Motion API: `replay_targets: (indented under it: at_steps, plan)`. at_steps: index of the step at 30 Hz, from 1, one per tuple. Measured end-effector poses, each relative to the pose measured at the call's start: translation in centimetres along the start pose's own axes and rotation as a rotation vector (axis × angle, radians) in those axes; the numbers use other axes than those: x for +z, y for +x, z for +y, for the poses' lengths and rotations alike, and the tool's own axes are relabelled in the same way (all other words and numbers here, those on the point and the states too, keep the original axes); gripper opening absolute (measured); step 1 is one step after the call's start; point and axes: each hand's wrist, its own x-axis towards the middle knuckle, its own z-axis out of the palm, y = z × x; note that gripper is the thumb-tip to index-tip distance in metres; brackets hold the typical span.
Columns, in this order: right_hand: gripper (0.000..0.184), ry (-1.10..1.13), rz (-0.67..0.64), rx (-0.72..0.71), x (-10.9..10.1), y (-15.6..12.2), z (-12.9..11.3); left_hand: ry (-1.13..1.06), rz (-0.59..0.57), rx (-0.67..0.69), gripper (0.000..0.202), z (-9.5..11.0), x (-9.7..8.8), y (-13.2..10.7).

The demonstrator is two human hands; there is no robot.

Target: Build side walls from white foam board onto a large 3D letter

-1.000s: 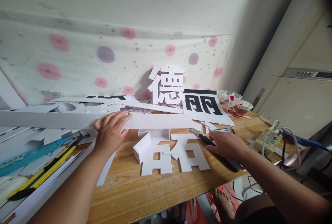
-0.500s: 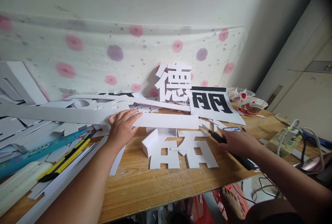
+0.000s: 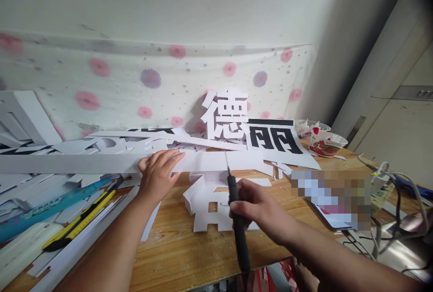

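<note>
My left hand [image 3: 158, 173] lies flat with fingers spread on a long white foam strip [image 3: 84, 163] that runs across the table from the left. My right hand [image 3: 254, 206] is closed round a black pen-shaped cutting tool [image 3: 237, 220], held upright with its thin tip near the strip's right part. Under my right hand lies a white cut-out character [image 3: 208, 202] on the wooden table [image 3: 176, 247]. Behind, another white character [image 3: 225, 114] stands against the wall beside a sheet with black print [image 3: 274, 136].
White foam offcuts pile up at the left, with a yellow utility knife [image 3: 76, 226] and a blue ruler [image 3: 50, 202] on them. At the right sit a noodle cup [image 3: 326, 143], a power strip with cables [image 3: 385, 184] and a blurred patch.
My right hand has lifted the black tool off the table at the right and brought it left, upright, over the cut-out character. My left hand stays on the strip.
</note>
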Motion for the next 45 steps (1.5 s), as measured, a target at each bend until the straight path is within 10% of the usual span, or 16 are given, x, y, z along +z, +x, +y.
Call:
replay_targets:
  at_steps: [13, 45]
  plan:
    - [0.031, 0.063, 0.010, 0.052, 5.8, 4.2, 0.9, -0.061, 0.020, -0.006, 0.054, 0.0, 0.3, -0.5]
    - [0.036, 0.167, -0.050, 0.144, 8.0, 3.7, 2.7, -0.156, 0.121, -0.024, 0.054, 0.0, 0.4, -0.4]
